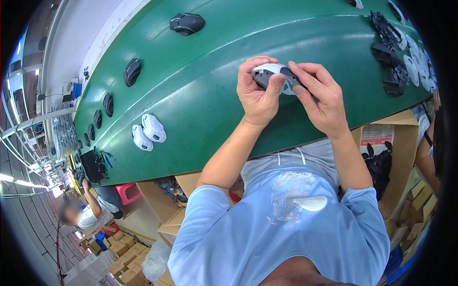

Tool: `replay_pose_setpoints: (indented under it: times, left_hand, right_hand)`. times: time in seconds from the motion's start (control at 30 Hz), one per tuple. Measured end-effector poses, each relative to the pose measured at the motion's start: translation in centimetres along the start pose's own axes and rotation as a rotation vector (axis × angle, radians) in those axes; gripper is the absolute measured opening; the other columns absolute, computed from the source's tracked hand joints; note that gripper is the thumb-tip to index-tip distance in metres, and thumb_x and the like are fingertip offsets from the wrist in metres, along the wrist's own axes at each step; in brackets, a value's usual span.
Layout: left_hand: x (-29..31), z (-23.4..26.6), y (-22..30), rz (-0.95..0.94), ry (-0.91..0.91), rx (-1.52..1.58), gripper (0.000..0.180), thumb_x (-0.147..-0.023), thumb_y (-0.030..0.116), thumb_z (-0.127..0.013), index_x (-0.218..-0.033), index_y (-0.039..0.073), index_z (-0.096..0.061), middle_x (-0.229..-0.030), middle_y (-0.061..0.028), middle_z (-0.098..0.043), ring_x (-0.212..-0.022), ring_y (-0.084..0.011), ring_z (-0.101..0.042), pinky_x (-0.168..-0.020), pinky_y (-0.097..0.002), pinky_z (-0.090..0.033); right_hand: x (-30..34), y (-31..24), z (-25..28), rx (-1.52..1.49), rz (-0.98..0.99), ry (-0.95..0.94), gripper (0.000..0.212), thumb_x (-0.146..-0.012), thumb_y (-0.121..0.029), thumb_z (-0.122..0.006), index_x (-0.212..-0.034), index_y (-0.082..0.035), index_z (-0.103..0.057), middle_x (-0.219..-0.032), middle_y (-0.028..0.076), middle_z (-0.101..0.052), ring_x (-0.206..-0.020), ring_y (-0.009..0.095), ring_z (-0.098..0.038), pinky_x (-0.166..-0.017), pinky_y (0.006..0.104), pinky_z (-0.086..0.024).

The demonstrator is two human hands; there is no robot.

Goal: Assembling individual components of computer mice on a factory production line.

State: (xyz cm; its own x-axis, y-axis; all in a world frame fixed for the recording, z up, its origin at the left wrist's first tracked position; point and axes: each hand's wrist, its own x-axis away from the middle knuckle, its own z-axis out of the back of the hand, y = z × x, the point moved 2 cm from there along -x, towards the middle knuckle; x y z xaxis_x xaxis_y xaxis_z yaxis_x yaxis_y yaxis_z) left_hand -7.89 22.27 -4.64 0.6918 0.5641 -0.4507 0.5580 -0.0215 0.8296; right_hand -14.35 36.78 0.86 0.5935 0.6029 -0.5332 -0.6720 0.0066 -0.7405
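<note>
In front of my chest I hold a white and black computer mouse [267,69] over the green bench [205,107]. My left hand [260,97] is closed round one end, with the thumb pressed on the dark side. My right hand [324,95] pinches the other end, its fingers on a black part of the mouse. A pale piece shows between the hands, just below the mouse, partly hidden by fingers. Two white mouse shells [153,128] lie on the bench left of my left forearm.
A row of black mice [187,24] runs along the bench's far side and to the left. Black parts [389,62] and white shells [414,64] are heaped at the right. Cardboard boxes [405,157] of black parts stand below the near edge. Another person [90,214] works at the far left.
</note>
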Motion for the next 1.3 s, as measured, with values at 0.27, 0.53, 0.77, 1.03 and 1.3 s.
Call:
replay_pose_setpoints:
  times: [0.27,0.53,0.77,1.03,1.3]
  left_hand:
    - [0.0,-1.5,0.9,0.220,0.215,-0.102,0.023,-0.092,0.015,-0.077,-0.108,0.001,-0.066,-0.107,-0.0089,-0.072,-0.088,-0.0082,-0.063,-0.080,-0.0249,-0.053]
    - [-0.5,-0.7,-1.0,0.322,0.092,-0.360,0.023,-0.099,0.022,-0.069,-0.099,-0.001,-0.071,-0.087,-0.0014,-0.069,-0.079,-0.0060,-0.060,-0.070,-0.0233,-0.049]
    - [-1.6,-0.1,-1.7,0.318,0.331,-0.186,0.021,-0.101,0.022,-0.065,-0.106,0.001,-0.067,-0.094,-0.0036,-0.068,-0.084,-0.0102,-0.063,-0.074,-0.0255,-0.051]
    - [-0.8,0.3,-2.0,0.262,0.415,-0.265,0.019,-0.102,0.016,-0.059,-0.112,0.000,-0.063,-0.102,-0.0073,-0.067,-0.091,-0.0151,-0.063,-0.080,-0.0320,-0.054]
    - [-1.1,-5.2,3.6,1.262,-0.273,0.596,0.083,-0.095,0.071,-0.046,-0.135,-0.001,-0.049,-0.118,-0.0203,-0.062,-0.087,-0.0335,-0.067,-0.070,-0.0462,-0.063]
  right_hand:
    - [-0.3,1.8,-0.6,0.224,0.055,0.010,0.026,-0.088,-0.009,-0.069,-0.113,-0.002,-0.069,-0.091,0.012,-0.066,-0.074,0.030,-0.062,-0.065,0.0386,-0.052]
    - [-0.6,4.4,-2.2,0.290,-0.008,-0.132,0.012,-0.089,-0.010,-0.065,-0.094,0.000,-0.064,-0.080,0.014,-0.062,-0.073,0.035,-0.062,-0.064,0.0432,-0.051]
    - [0.4,3.9,-3.1,0.187,-0.097,0.054,0.025,-0.091,-0.010,-0.065,-0.114,0.000,-0.068,-0.087,0.018,-0.069,-0.077,0.035,-0.066,-0.068,0.0428,-0.054]
    - [1.0,4.8,-4.1,0.159,-0.036,0.076,0.024,-0.087,-0.005,-0.065,-0.109,0.001,-0.070,-0.088,0.017,-0.072,-0.076,0.034,-0.068,-0.069,0.0426,-0.055]
    - [-0.1,4.1,4.8,0.299,0.486,0.268,0.030,-0.079,-0.013,-0.073,-0.109,-0.011,-0.075,-0.104,0.000,-0.073,-0.092,0.020,-0.067,-0.078,0.0348,-0.055]
